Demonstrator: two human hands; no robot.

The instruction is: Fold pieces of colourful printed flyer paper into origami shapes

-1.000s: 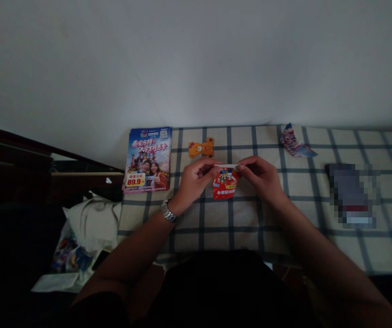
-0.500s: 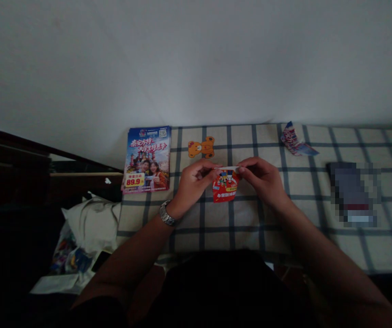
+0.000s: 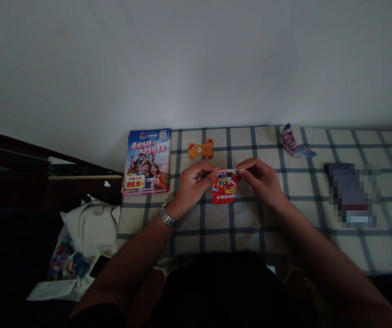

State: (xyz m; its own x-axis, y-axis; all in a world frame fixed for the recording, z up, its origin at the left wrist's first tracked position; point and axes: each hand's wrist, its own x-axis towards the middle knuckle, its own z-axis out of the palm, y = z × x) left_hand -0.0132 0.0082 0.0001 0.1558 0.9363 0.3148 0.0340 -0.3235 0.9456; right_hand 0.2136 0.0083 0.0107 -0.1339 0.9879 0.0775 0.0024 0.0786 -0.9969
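Note:
Between both hands hangs a red printed paper (image 3: 224, 189) with small cartoon figures and a pale strip along its upper edge. The print faces me upside down. My left hand (image 3: 197, 182), with a metal watch (image 3: 167, 214) on the wrist, pinches the upper left corner between thumb and fingers. At the upper right corner, my right hand (image 3: 257, 177) holds the same edge in a pinch. A brown teddy bear cutout (image 3: 201, 149) lies flat just beyond my left hand.
A stack of flyers (image 3: 148, 161) lies on the checked cloth (image 3: 185, 232) at the left. Farther right are a folded flyer (image 3: 294, 143) and a blurred dark phone-like object (image 3: 351, 191). Beyond the table rises a pale wall (image 3: 209, 59). A whitish bag (image 3: 95, 225) stands lower left.
The pale strip along the paper's top edge looks narrower and turned, and slightly less of the cartoon figures' heads shows. Both hands keep their pinch in nearly the same place.

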